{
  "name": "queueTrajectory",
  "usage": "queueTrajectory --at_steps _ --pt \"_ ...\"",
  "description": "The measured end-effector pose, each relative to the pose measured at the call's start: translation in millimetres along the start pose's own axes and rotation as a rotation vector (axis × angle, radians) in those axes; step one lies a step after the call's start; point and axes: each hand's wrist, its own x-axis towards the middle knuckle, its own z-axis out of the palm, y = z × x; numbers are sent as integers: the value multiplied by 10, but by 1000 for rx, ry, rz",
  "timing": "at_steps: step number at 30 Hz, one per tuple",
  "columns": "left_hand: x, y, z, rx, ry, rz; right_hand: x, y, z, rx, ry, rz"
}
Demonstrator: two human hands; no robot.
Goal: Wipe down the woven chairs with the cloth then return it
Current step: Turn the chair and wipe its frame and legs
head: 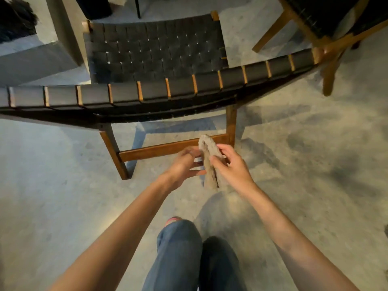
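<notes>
Recorded mottled grey concrete floor (294, 164) across whole view. Recorded chair (126, 66) ahead, seen from behind and above: black woven seat (163, 45) farthest, strapped back rail (231, 77) nearer, brown wooden stretcher (155, 149) lowest and nearest. Noted second chair (327, 15) of like build at upper right. Noted grey block (31, 57) at upper left, just beside chair. Noted jeans (178, 255) at bottom centre.

Held left hand (182, 164) and right hand (233, 166) out low in front of stretcher, close together. Pinched cloth (206, 147) in right hand, with thumb on near face and fingers curled round far side. Found left hand with fingers curled against left edge of cloth and thumb reaching toward it; could not tell whether gripped there. Found cloth bunched into upright strip between both, off chair, with top end overlapping stretcher in view.
</notes>
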Motion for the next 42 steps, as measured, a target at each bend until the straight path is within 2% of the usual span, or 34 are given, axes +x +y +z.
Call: queueTrajectory --at_steps 4,7,9,13,18,22,25,28,31,33,36,42 --pt "592 -276 -68 -3 -80 98 391 590 117 20 136 -100" --pt "930 -408 -109 32 -189 223 678 907 161 80 277 -249" --pt "1119 -430 -133 81 -170 327 885 1064 170 114 351 -314" --pt "1343 -429 -176 439 -7 743 1116 1167 154 173 493 -457" --pt "1328 -482 -208 797 230 1158 1153 990 24 267 694 -619" --pt "1194 -284 -163 1106 460 1379 1126 677 -123 288 904 -793" --pt "1176 -87 -116 1304 626 1457 1204 420 -225 165 1071 -1020" --pt "1208 59 -75 1427 750 1478 1375 249 -313 19 1151 -1156" --pt "1265 152 -63 1496 837 1469 1574 147 -340 -95 1082 -1142" --pt "1326 200 -75 1531 895 1463 1738 124 -324 -282 1046 -1068" --pt "1426 281 -97 1578 961 1485 1974 144 -377 -520 1111 -1037" --pt "1600 397 -84 1622 1099 1560 2212 139 -503 -580 1248 -1104"
